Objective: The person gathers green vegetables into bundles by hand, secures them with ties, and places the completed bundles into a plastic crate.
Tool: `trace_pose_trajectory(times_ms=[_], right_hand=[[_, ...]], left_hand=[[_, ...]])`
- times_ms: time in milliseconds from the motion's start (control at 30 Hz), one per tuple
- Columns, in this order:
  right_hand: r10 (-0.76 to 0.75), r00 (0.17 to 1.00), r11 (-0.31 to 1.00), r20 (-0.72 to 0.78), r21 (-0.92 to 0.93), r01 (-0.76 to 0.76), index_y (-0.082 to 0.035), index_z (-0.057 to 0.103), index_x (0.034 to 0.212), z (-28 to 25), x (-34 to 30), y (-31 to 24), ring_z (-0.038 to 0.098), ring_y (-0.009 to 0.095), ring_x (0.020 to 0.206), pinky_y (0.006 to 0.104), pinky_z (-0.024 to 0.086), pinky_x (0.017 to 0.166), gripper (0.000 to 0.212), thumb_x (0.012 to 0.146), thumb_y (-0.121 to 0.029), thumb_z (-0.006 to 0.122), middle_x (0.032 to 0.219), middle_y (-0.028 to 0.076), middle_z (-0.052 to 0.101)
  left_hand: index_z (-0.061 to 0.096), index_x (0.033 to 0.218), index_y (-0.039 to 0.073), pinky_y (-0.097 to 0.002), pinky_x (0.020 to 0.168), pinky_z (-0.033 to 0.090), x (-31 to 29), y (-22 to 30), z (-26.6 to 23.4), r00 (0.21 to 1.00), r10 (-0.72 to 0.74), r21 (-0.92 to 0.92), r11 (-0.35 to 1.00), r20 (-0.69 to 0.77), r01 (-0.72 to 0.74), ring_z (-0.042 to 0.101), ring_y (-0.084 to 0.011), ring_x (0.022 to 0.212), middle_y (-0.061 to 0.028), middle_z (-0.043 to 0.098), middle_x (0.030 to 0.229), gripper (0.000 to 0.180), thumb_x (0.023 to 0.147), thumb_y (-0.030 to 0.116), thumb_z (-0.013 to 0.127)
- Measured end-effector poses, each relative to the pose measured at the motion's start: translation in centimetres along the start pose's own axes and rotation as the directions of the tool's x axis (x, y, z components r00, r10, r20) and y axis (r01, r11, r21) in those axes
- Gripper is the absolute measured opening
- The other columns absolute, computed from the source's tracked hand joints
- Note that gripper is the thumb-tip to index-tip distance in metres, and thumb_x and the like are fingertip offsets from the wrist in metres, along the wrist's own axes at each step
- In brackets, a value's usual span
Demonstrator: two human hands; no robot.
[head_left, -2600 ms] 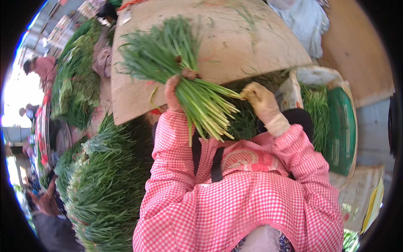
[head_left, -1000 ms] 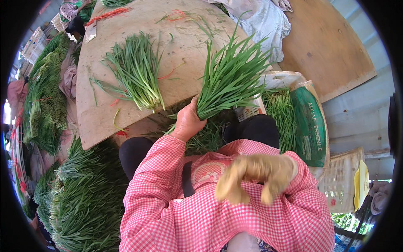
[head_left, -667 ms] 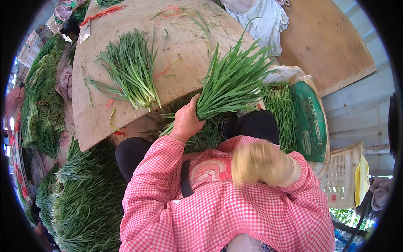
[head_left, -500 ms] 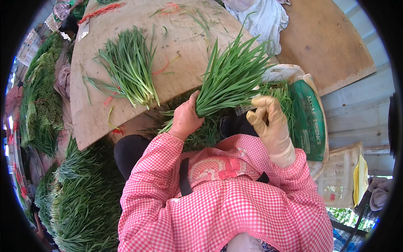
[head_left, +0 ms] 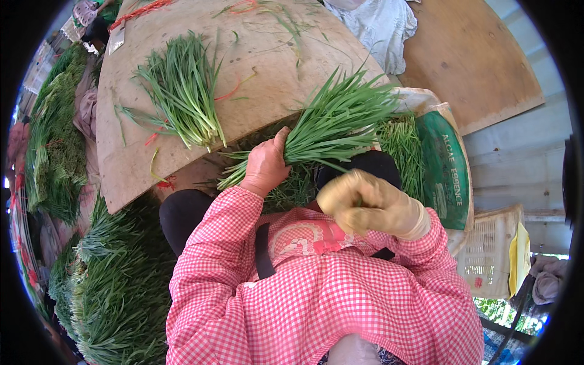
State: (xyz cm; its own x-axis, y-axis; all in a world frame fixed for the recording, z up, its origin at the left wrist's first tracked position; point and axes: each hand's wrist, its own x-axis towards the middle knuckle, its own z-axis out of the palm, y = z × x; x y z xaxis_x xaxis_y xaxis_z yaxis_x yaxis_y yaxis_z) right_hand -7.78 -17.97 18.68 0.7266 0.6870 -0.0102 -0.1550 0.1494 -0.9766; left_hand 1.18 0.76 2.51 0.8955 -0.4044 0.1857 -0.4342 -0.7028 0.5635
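"Counting clock hours from the middle of your view, what sits nearest you?"

"Your right hand (head_left: pixel 374 204), tan-gloved, toward four o'clock, in front of your red-and-white gingham smock (head_left: pixel 328 286). It is blurred, with the fingers curled; I cannot tell whether they pinch anything."

"And your left hand (head_left: pixel 266 165)?"

"Bare, just off centre toward ten, clamped around a bunch of garlic chives (head_left: pixel 337 121). Their leaves fan out toward one, while the stem ends stick out of your fist toward nine."

"What surrounds them?"

"Between two and three, a white crate (head_left: pixel 420 95) holding more cut greens (head_left: pixel 404 155), with a green bag (head_left: pixel 443 173) along its right side. At eight, a thick heap of greens (head_left: pixel 125 286). At ten, a loose bunch (head_left: pixel 185 91) lies on the wooden tabletop (head_left: pixel 267 91)."

"Farther off?"

"Red string (head_left: pixel 143 11) near eleven, a pale cloth (head_left: pixel 380 33) at one, and a brown plywood board (head_left: pixel 468 61) at two."
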Motion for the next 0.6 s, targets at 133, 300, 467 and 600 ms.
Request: trace_pose_trajectory(times_ms=[133, 300, 467, 600], right_hand=[[-0.233, 0.772, 0.893, -0.592, -0.444, -0.072, -0.002, 0.048, 0.099, -2.3, 1.3, 4.0, 0.05, 0.005, 0.068, 0.0193, 0.042, 0.063, 0.024, 0.083, -0.013, 0.062, 0.074, -0.001, 0.053], [-0.239, 0.639, 0.806, -0.731, -0.516, -0.289, -0.003, 0.052, 0.09, -4.7, 2.7, 5.2, 0.047, 0.005, 0.059, 0.0184, 0.039, 0.055, 0.021, 0.083, -0.019, 0.063, 0.066, -0.002, 0.051], [0.076, 0.843, 0.996, -0.533, 0.088, -0.034, -0.007, 0.054, 0.086, -4.9, 2.3, 6.6, 0.038, 0.004, 0.047, 0.0182, 0.029, 0.043, 0.016, 0.087, -0.023, 0.057, 0.061, -0.003, 0.047], [0.178, 0.886, 0.922, -0.429, 0.387, 0.002, -0.006, 0.054, 0.089, -3.1, 1.7, 4.9, 0.033, 0.003, 0.04, 0.0175, 0.025, 0.038, 0.019, 0.085, -0.023, 0.06, 0.062, -0.002, 0.048]], left_hand=[[0.042, 0.124, 0.007, -0.0407, 0.07, 0.047, 0.2, 0.4, 0.4, 0.999, 0.052, 0.015, 0.999, 0.008, -0.052, 0.058, -0.0324, 0.077, -0.0149, 0.06, 0.082, 0.076, 0.055, 0.01, 0.073], [0.042, 0.123, 0.007, -0.0404, 0.07, 0.047, -0.1, 0.7, 0.0, 0.994, 0.107, 0.046, 0.993, 0.003, -0.107, 0.058, -0.0316, 0.076, -0.0141, 0.06, 0.082, 0.075, 0.055, 0.009, 0.072], [0.042, 0.123, 0.006, -0.0412, 0.07, 0.047, 0.0, 0.8, 0.0, 0.996, 0.087, 0.007, 0.996, 0.023, -0.087, 0.058, -0.0331, 0.077, -0.0151, 0.059, 0.082, 0.073, 0.056, 0.009, 0.071], [0.042, 0.121, 0.006, -0.0433, 0.069, 0.046, 0.9, 2.3, -1.4, 0.988, 0.067, -0.163, 0.982, -0.136, -0.09, 0.057, -0.0368, 0.08, -0.018, 0.059, 0.083, 0.071, 0.057, 0.012, 0.072]])
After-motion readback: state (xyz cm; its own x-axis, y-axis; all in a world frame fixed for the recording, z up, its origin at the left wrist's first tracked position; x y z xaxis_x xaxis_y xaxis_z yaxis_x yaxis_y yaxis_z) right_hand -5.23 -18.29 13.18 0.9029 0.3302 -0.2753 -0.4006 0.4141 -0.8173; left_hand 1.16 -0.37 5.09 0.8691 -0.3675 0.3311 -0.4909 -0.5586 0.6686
